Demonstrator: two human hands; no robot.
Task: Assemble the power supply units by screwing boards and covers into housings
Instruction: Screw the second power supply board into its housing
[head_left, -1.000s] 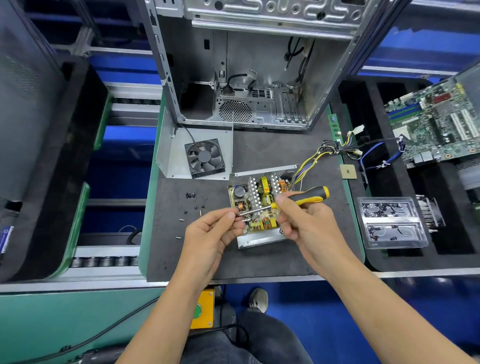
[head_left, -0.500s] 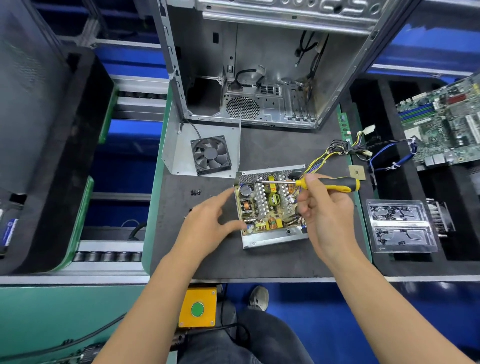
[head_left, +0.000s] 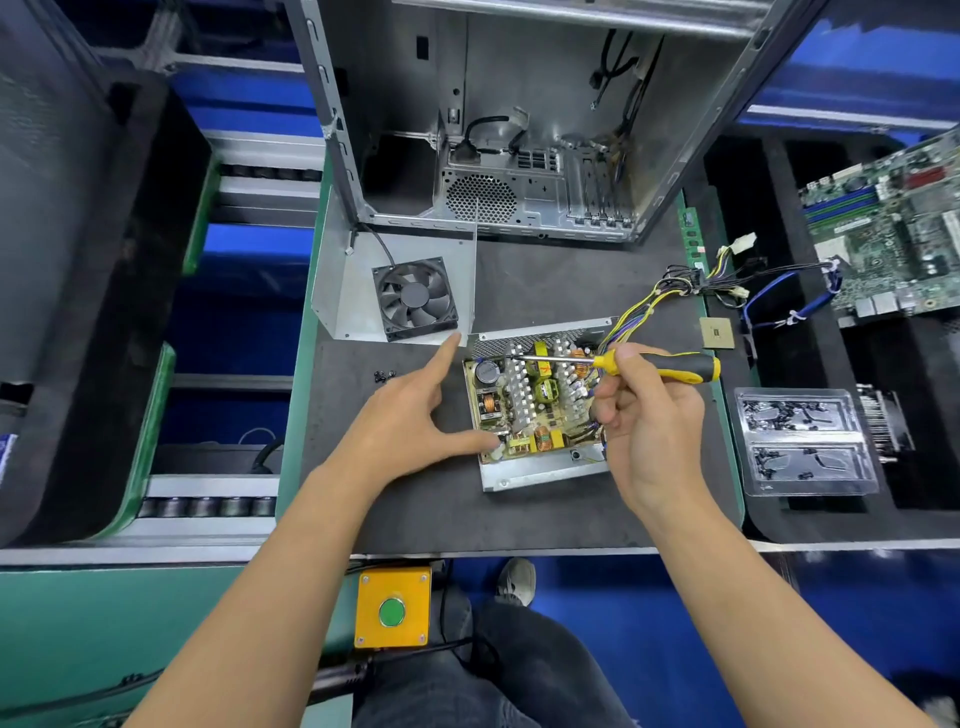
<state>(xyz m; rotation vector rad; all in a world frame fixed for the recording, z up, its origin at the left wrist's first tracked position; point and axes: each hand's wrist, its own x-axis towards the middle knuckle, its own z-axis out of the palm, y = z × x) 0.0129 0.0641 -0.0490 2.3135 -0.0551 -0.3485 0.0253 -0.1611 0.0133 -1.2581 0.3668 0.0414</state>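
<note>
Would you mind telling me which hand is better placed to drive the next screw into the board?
The right hand: it already grips the screwdriver, whose tip lies over the board. The left hand is open, its thumb steadying the board's near left corner.

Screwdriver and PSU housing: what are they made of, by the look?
Screwdriver: bright bare metal shaft, probably steel; yellow and black handle, matte, likely plastic with rubber. Housing: dull grey sheet metal, folded edges and a perforated back wall, unpainted, likely galvanised steel.
</note>
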